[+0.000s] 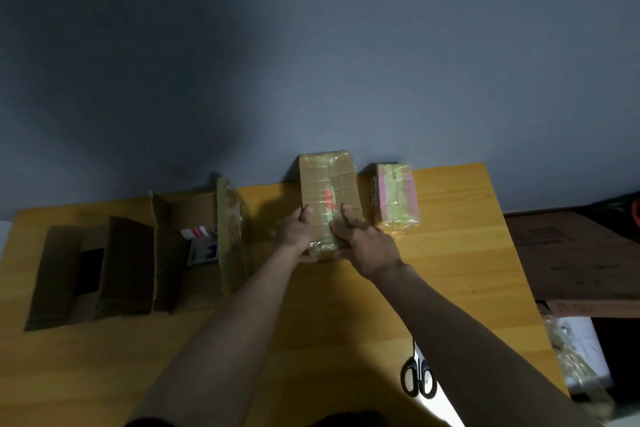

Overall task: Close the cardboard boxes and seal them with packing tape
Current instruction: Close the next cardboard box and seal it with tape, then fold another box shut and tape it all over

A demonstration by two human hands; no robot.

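A taped brown cardboard box [329, 184] lies near the far edge of the wooden table [311, 315]. My left hand [298, 230] grips its near left corner, thumb on top. My right hand [363, 243] holds its near right side, thumb pressed on the taped top. To the right sits a smaller pink box [398, 194] wrapped in tape. On the left stand two open cardboard boxes, one [197, 239] with its flaps up and packets inside, the other [86, 274] with a dark interior.
Black-handled scissors [419, 374] lie near the table's front right, beside my right forearm. A large brown carton [575, 256] stands off the table's right edge. A grey wall rises behind the table.
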